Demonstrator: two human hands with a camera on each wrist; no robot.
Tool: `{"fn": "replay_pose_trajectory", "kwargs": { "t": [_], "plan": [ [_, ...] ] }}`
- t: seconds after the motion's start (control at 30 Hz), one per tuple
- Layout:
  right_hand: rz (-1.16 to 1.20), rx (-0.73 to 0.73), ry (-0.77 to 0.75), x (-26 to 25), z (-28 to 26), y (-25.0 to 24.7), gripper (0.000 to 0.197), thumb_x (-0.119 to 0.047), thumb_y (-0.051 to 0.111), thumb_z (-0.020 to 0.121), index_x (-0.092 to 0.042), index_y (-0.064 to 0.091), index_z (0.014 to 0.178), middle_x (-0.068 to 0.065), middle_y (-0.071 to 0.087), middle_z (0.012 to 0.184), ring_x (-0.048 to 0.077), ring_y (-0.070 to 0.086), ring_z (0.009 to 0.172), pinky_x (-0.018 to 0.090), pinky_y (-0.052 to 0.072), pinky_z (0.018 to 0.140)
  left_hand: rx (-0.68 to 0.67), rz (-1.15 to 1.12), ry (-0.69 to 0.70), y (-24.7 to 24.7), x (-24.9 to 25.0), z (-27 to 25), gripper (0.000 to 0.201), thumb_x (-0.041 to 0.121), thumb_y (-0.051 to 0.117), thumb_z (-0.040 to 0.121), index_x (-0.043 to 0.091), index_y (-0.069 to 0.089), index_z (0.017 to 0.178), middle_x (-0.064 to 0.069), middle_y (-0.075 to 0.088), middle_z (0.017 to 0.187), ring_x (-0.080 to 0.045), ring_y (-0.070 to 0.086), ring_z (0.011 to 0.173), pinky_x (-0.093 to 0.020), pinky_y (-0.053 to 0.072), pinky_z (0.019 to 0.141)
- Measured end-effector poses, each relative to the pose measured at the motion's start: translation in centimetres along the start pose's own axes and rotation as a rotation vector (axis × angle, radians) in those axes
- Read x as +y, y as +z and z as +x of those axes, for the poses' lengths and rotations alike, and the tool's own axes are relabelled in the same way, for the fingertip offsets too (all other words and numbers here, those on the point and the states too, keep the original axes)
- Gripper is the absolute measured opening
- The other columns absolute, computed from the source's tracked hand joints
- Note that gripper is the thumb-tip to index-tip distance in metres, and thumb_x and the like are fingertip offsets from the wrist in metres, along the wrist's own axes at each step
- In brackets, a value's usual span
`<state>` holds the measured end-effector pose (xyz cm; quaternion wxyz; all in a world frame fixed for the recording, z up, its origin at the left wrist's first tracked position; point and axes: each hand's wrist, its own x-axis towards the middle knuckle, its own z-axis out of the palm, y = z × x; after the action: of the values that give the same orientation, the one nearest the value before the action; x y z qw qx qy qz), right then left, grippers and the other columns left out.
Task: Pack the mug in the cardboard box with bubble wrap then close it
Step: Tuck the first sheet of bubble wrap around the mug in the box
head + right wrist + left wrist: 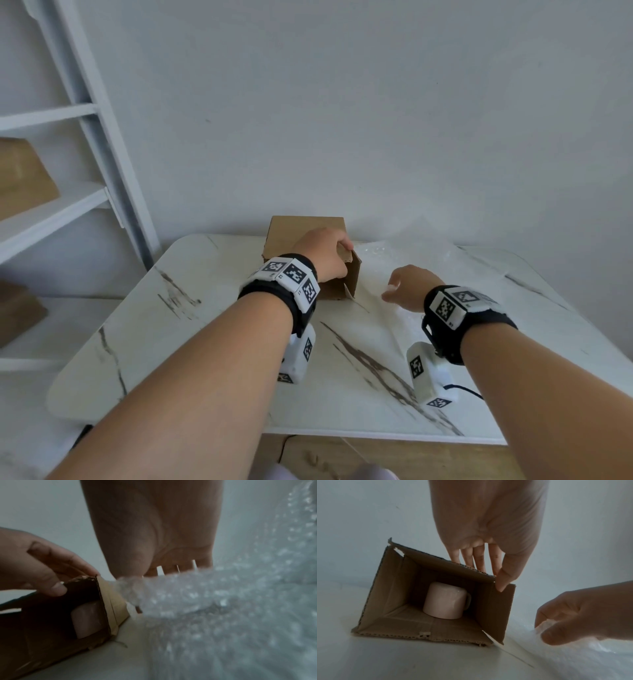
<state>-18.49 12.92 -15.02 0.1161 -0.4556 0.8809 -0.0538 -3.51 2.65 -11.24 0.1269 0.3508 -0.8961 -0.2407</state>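
Note:
A brown cardboard box [305, 236] lies tipped on the marble table [205, 342], its open mouth facing me. Inside stands a pale pink mug [445, 601], handle to the right, also seen in the right wrist view as the mug [87, 619]. My left hand [342, 248] pinches the box's upper right corner, thumb [502, 584] inside and fingers behind the top wall. My right hand [392, 289], just right of the box, pinches an edge of the clear bubble wrap [205, 601]. The sheet of bubble wrap [428, 260] spreads over the table's right side.
A white shelf unit [85, 198] stands at the left with cardboard boxes [24, 178] on it. The wall runs right behind the box. Bare marble lies in front of the box, down to the table's near edge [342, 433].

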Motion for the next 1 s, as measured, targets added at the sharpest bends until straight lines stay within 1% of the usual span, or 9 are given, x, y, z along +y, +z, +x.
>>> {"fn": "replay_pose_trajectory", "kwargs": {
  "t": [0.23,0.33,0.43,0.57,0.73,0.83,0.9,0.97,1.0],
  "plan": [
    [0.237,0.071,0.099,0.4,0.1,-1.7,0.031,-0.024,0.053,0.092,-0.002,0.071,0.105,0.014,0.071,0.106,0.029,0.066,0.1,0.032,0.051,0.081,-0.042,-0.012,-0.017,-0.9,0.0,-0.5,0.049,0.006,0.066,0.08,0.025,0.058,0.124,0.001,0.052,0.134,-0.019,0.051,0.121,-0.025,0.044,0.086],
    [0.252,0.137,0.101,0.4,-0.3,-3.3,0.035,-0.014,0.039,0.095,-0.004,0.069,0.11,0.012,0.066,0.116,0.03,0.062,0.106,0.032,0.049,0.086,-0.029,-0.045,-0.038,-1.5,0.1,-0.8,0.048,0.006,0.064,0.081,0.026,0.058,0.125,0.001,0.052,0.134,-0.018,0.052,0.12,-0.025,0.045,0.087],
    [0.338,0.328,0.102,0.3,-1.0,-5.2,0.035,-0.016,0.036,0.096,-0.005,0.069,0.103,0.013,0.068,0.105,0.031,0.062,0.095,0.034,0.05,0.08,0.002,-0.049,-0.029,-2.3,0.5,-1.1,0.048,0.008,0.059,0.083,0.025,0.056,0.127,0.002,0.051,0.138,-0.018,0.051,0.123,-0.024,0.043,0.091],
    [0.416,0.63,0.102,-0.1,-1.4,-7.6,0.031,-0.025,0.039,0.096,-0.01,0.065,0.09,0.01,0.066,0.083,0.03,0.057,0.075,0.03,0.042,0.065,0.074,-0.038,-0.005,-3.7,1.5,-1.0,0.053,0.008,0.054,0.086,0.023,0.047,0.137,0.002,0.048,0.142,-0.018,0.047,0.129,-0.022,0.036,0.095],
    [0.613,0.864,-0.105,-1.8,-2.5,-10.9,0.028,-0.023,0.04,0.096,-0.017,0.067,0.094,0.0,0.071,0.092,0.023,0.062,0.084,0.031,0.045,0.068,0.149,-0.191,-0.01,-5.5,2.8,-0.1,0.047,0.025,0.054,0.092,0.017,0.045,0.138,-0.002,0.053,0.137,-0.02,0.051,0.126,-0.031,0.041,0.105],
    [0.717,0.794,-0.314,-3.3,-3.6,-11.7,0.026,-0.023,0.046,0.095,-0.017,0.072,0.094,-0.005,0.072,0.091,0.016,0.064,0.087,0.028,0.048,0.075,0.133,-0.62,-0.065,-6.3,3.7,0.2,0.045,0.05,0.051,0.091,0.015,0.056,0.118,-0.004,0.061,0.117,-0.022,0.061,0.115,-0.04,0.049,0.1],
    [0.695,0.677,-0.415,-4.5,-4.4,-11.3,0.025,-0.024,0.049,0.096,-0.017,0.073,0.097,-0.008,0.071,0.09,0.01,0.063,0.083,0.019,0.046,0.071,0.07,-0.964,-0.144,-6.7,4.2,0.2,0.062,0.063,0.05,0.086,0.011,0.056,0.118,-0.006,0.064,0.115,-0.023,0.066,0.107,-0.042,0.054,0.093],
    [0.672,0.562,-0.462,-5.4,-4.9,-10.5,0.025,-0.028,0.051,0.095,-0.018,0.075,0.096,-0.006,0.072,0.087,0.01,0.064,0.079,0.02,0.049,0.07,0.03,-1.107,-0.173,-6.7,4.3,0.2,0.059,0.061,0.051,0.087,0.009,0.057,0.115,-0.009,0.066,0.11,-0.024,0.067,0.102,-0.043,0.057,0.089],
    [0.657,0.512,-0.467,-5.8,-5.1,-10.1,0.026,-0.03,0.053,0.093,-0.019,0.076,0.094,-0.005,0.073,0.085,0.012,0.065,0.078,0.025,0.051,0.07,0.032,-1.124,-0.178,-6.7,4.2,0.2,0.049,0.049,0.053,0.092,0.006,0.057,0.116,-0.01,0.067,0.108,-0.025,0.067,0.1,-0.042,0.058,0.087]
  ]
}}
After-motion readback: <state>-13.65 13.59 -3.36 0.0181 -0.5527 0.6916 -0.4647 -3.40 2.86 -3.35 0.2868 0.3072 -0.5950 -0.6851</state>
